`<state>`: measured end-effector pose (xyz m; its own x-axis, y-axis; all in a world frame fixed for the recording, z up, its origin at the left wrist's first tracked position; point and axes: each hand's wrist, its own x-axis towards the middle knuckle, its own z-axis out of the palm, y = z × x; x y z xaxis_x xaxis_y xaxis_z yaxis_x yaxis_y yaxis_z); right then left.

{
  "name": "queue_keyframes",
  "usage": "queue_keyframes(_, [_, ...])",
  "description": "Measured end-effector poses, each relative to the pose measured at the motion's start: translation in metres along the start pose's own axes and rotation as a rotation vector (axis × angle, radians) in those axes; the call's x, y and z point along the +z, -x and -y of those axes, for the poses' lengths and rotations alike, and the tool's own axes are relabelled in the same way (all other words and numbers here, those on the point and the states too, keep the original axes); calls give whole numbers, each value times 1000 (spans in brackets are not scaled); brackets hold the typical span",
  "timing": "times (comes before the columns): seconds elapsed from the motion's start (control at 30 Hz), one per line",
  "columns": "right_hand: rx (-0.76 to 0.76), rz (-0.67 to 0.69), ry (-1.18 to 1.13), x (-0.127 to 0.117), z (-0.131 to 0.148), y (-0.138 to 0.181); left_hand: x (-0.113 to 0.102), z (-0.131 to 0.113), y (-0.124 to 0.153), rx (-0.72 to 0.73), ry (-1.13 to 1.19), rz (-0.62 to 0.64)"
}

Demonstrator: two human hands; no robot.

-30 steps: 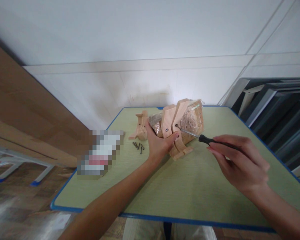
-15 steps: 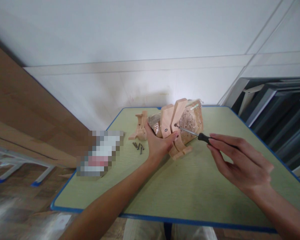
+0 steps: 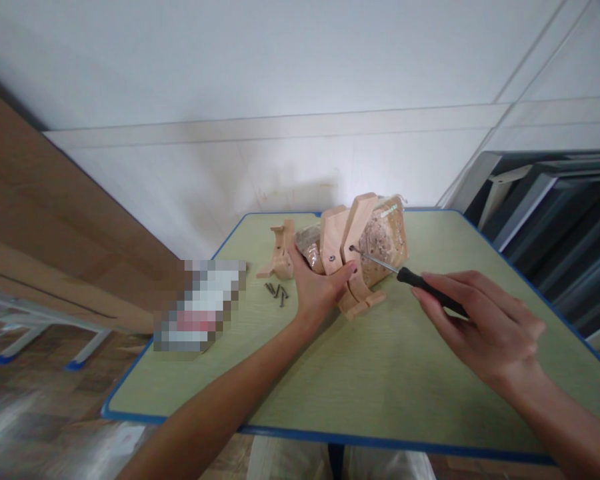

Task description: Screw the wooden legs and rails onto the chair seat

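My left hand [image 3: 317, 287] is closed around a pale wooden assembly [image 3: 336, 233] of angled pieces with screw holes, its thumb pressed on the front. In my right hand [image 3: 485, 323] is a screwdriver [image 3: 427, 289] with a black handle and thin metal shaft. The driver's tip meets a hole in the right-hand angled piece, where a dark screw head seems to sit. Behind the wood lies a clear plastic-wrapped package [image 3: 387, 233] with brown, speckled contents. Left of my left hand rests a separate wooden piece [image 3: 281, 250], and several loose screws [image 3: 279, 291] lie in front of it.
The green table [image 3: 380, 387] has a blue edge. A blurred-out flat object [image 3: 200, 310] lies at its left side. A white wall [image 3: 280, 160] stands behind, a large cardboard panel [image 3: 70, 233] to the left, and dark stacked panels [image 3: 565, 220] to the right.
My right hand's fingers have shifted on the screwdriver handle, and more of the handle shows. The tip stays at the same hole. My left hand and the wooden assembly hold almost still.
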<state>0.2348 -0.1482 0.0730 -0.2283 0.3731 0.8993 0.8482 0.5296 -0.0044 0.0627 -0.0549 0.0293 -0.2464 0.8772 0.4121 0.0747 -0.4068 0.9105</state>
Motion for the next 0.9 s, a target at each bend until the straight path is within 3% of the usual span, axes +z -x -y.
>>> queue_keyframes(0.67, [59, -129, -112, 5, -2, 4, -1, -1, 1, 17, 3, 21])
queue_keyframes(0.9, [110, -19, -248, 7, -2, -4, 3, -4, -3, -133, 208, 28])
